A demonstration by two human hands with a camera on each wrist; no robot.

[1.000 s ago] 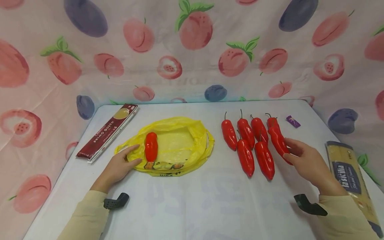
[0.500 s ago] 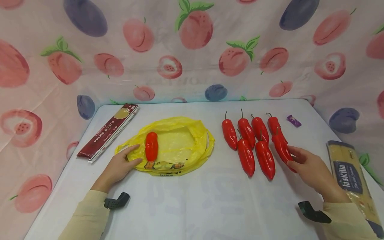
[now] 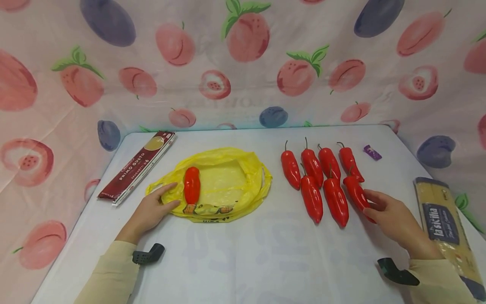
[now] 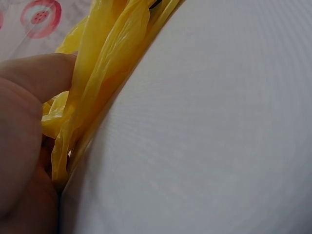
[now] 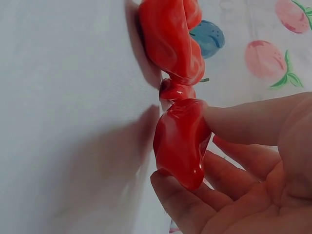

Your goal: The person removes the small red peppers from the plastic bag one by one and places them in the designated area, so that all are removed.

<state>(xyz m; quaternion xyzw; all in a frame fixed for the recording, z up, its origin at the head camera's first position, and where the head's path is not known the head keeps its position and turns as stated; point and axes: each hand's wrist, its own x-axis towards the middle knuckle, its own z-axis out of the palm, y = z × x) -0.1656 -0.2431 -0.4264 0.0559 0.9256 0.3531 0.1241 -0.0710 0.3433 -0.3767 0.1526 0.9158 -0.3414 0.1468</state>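
My right hand pinches the lower part of a red chili pepper between thumb and fingers; the right wrist view shows the pepper close up, its tip in the fingers. The pepper's stem end is by the tip of another chili pepper behind it. At the left, my left hand holds the near-left edge of a yellow plastic bag. Yellow plastic folds lie between its thumb and fingers in the left wrist view. One red pepper lies inside the bag's opening.
Several more red peppers lie in two rows left of the right hand. A maroon spaghetti packet is at the back left. A pasta packet lies along the right edge, a small purple wrapper at the back right.
The right hand has brought its pepper slightly toward me and to the right, so the pepper behind now shows more fully. The left hand and the bag stay in place.
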